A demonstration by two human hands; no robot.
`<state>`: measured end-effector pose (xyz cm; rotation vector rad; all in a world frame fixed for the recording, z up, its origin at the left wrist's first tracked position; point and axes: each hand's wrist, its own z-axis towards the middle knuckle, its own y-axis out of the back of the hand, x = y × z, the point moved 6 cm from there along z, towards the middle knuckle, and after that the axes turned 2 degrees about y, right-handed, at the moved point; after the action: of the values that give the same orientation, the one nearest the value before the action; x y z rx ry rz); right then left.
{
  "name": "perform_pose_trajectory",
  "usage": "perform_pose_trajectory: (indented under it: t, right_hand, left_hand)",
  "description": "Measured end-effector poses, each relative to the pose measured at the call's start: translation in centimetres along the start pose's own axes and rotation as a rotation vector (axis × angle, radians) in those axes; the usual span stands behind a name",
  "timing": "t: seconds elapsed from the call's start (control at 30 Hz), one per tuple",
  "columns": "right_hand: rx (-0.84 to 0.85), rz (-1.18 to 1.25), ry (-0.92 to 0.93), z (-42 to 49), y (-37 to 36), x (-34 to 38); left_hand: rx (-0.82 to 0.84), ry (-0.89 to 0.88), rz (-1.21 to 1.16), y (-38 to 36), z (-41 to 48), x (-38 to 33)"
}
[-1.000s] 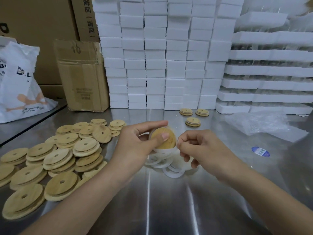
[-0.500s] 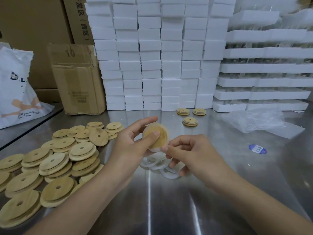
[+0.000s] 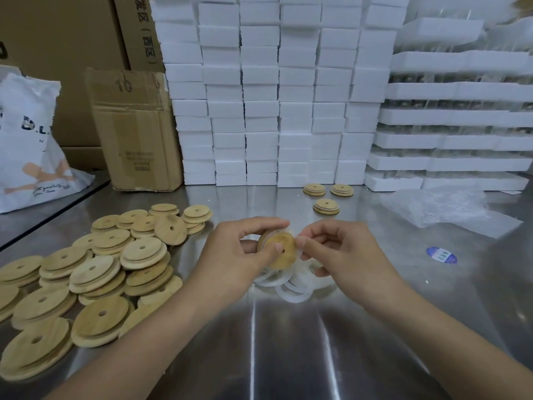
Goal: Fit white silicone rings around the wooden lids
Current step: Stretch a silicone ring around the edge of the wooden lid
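Wooden lid [image 3: 279, 249] is sitting at frame centre, with the left hand [image 3: 236, 255] gripping its rim. The right hand [image 3: 340, 252] is pinching the white silicone ring [image 3: 300, 256] at the lid's right edge. The lid is probably handling light and stiff, the ring soft and stretchy, so edge holds are looking safest.

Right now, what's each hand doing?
Left hand: grips the lid.
Right hand: pinches the ring at the lid's edge.
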<state>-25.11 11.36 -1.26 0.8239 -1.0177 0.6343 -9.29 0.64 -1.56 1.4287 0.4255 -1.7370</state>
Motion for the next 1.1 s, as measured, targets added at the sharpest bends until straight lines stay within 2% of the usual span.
perform_pose_trajectory:
  t: [0.3, 0.6, 0.83, 0.9, 1.1]
  right_hand:
    - [0.139, -0.064, 0.006, 0.4, 1.2, 0.9]
    - [0.139, -0.020, 0.051, 0.2, 0.7, 1.3]
    - [0.179, 0.026, 0.052, -0.1, -0.4, 0.5]
    - [0.151, 0.033, 0.067, 0.0, -0.4, 0.3]
    - [0.005, 0.087, 0.152, 0.1, 0.5, 0.8]
  left_hand:
    - [0.050, 0.026, -0.084, 0.6, 0.6, -0.7]
    - [0.029, 0.050, -0.134, 0.8, 0.6, -0.4]
    - [0.028, 0.132, -0.370, 0.9, 1.1, 0.5]
    - [0.027, 0.125, -0.345, 0.8, 1.0, 0.7]
    - [0.021, 0.009, -0.070, 1.1, 0.9, 0.3]
